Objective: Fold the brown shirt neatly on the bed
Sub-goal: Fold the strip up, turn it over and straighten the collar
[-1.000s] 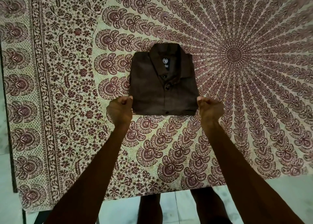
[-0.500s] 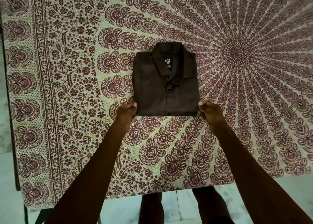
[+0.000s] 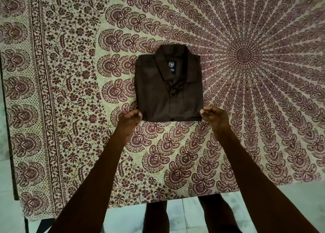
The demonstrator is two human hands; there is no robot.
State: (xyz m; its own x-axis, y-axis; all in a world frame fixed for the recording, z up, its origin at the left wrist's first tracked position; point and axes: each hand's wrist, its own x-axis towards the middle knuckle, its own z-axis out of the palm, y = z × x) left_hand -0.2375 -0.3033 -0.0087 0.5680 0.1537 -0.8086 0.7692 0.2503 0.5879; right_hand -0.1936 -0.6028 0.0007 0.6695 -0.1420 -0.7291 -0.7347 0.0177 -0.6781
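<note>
1. The brown shirt (image 3: 168, 92) lies on the bed (image 3: 158, 195) folded into a tidy rectangle. It sits back from the near edge and well apart from the left edge.
2. Its collar (image 3: 173, 51) points toward the far side, with the front facing up. A round white label (image 3: 171, 64) shows inside the collar, and dark buttons (image 3: 172, 93) run down the middle.
3. The left hand (image 3: 131, 118) has its fingers curled and pinches the shirt's near left corner.
4. The right hand (image 3: 213, 117) pinches the near right corner between thumb and fingertips.
5. Both forearms (image 3: 98, 171) reach in over the bed's near edge.
6. A cream and maroon printed bedspread (image 3: 70, 92) covers the bed, with a floral border along the left edge. Its radiating centre lies to the right of the shirt.
7. Pale floor (image 3: 186, 213) shows beyond the near edge, where the person's legs (image 3: 155, 217) stand.
</note>
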